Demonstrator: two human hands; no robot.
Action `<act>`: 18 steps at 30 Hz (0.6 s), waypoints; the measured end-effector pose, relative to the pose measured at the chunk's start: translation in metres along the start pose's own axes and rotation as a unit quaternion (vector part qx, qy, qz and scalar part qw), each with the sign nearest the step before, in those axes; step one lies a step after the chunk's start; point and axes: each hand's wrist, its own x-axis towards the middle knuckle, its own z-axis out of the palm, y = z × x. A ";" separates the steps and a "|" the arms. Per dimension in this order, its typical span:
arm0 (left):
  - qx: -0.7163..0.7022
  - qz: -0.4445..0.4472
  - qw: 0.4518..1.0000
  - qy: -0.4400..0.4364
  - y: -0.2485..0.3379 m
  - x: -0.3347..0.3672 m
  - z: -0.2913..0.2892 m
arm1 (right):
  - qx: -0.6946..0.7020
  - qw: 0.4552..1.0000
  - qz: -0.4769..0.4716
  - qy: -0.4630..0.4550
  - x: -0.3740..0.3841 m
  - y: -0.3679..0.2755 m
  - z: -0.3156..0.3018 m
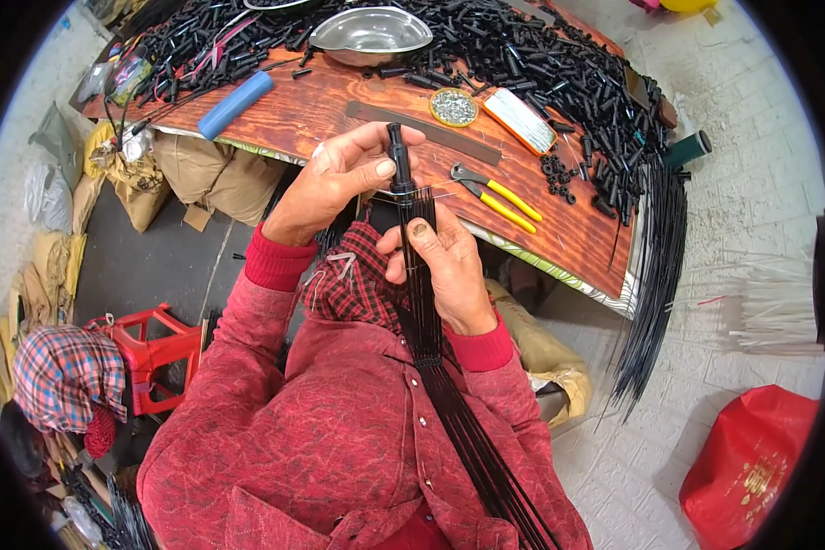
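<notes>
Just off the near edge of the wooden table, we've got both hands busy with one job. Our left hand is pinching a black tube upright between thumb and fingers, and our right hand has its thumb and fingers closed around a bundle of thin black rods right below it. The rods' top ends sit against the tube's lower part, with a thin wire poking out sideways; we can't tell how many are actually attached. The rest of the bundle trails down over our red jacket.

Container-wise, we've got a small round dish full of tiny silvery bits, and just beside it a rectangular tray with an orange edge holding something pale, too small for us to make out. Behind those, a shiny metal bowl rests by a huge pile of black tubular parts. Under the table we've stuffed brown sacks, contents hidden, and off right on the floor stands a red bag we can't see into.

Closer to our hands lie yellow-handled pincers, with some little black rings near them.
</notes>
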 end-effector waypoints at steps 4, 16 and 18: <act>0.029 0.020 0.999 0.001 0.003 0.000 0.000 | 0.008 1.000 0.003 -0.002 0.000 0.001 0.000; 0.027 0.048 0.998 -0.019 -0.007 0.001 -0.007 | 0.027 1.000 0.008 -0.008 -0.002 -0.003 0.000; 0.019 0.042 0.999 -0.025 -0.005 0.002 -0.005 | 0.019 1.000 0.006 -0.007 -0.003 -0.003 -0.001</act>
